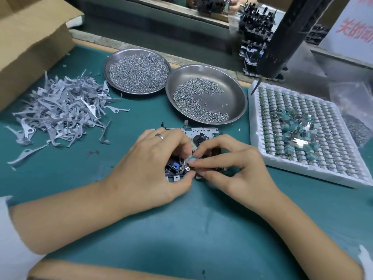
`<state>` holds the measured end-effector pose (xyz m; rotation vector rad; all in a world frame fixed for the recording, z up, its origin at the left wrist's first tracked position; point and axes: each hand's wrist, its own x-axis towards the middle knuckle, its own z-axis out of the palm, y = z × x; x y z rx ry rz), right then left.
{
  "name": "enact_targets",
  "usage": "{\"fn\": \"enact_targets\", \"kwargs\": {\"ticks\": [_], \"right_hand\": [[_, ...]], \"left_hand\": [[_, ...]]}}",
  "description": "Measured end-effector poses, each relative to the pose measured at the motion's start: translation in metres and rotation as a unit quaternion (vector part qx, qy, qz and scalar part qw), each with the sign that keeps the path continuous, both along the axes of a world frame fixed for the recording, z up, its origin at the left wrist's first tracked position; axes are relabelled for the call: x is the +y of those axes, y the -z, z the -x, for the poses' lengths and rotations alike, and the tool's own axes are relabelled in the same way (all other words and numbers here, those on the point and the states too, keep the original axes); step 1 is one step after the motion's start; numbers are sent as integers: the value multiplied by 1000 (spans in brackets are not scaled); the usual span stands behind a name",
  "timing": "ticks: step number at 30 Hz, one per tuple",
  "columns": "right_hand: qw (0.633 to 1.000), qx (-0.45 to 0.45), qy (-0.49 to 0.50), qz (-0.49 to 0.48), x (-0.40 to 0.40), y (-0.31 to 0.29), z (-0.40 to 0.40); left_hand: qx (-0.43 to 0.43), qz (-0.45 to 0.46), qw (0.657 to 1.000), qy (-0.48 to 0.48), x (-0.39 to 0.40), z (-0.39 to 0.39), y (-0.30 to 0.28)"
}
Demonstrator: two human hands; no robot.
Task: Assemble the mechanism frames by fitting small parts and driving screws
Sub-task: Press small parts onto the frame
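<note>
Both your hands work on the perforated metal mechanism frame (198, 132) lying on the green bench (181, 229).

Your left hand (149, 170), fingers curled, grips the frame's near edge by the small blue plastic part (176, 165). Your right hand (232, 164) pinches a small pale green part (191, 158) between thumb and fingertips, right against the frame. Behind sit two round steel dishes of silver screws, one far left (137, 55) and one nearer (234, 89); a heap of grey metal levers (60, 110) lies left, a white foam tray of green parts (254, 110) right.
</note>
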<state>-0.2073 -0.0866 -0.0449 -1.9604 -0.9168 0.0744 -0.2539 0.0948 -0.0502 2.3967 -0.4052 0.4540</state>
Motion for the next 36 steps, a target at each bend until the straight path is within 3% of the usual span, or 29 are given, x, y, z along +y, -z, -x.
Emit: {"fn": "enact_targets", "kwargs": {"ticks": [9, 11, 15, 18, 28, 36], "right_hand": [[998, -41, 31, -21, 1, -3, 2], [987, -92, 106, -76, 1, -8, 1], [921, -136, 294, -217, 2, -33, -16], [903, -127, 346, -220, 6, -63, -35], [898, -109, 315, -289, 43, -97, -56], [911, -23, 157, -382, 55, -90, -31]], "left_hand": [[7, 19, 1000, 11, 1, -1, 1], [1, 16, 1000, 14, 2, -2, 0], [2, 22, 999, 24, 3, -4, -1], [-7, 30, 999, 30, 2, -4, 0], [-16, 50, 998, 41, 5, -6, 4], [1, 56, 998, 35, 6, -5, 5]]}}
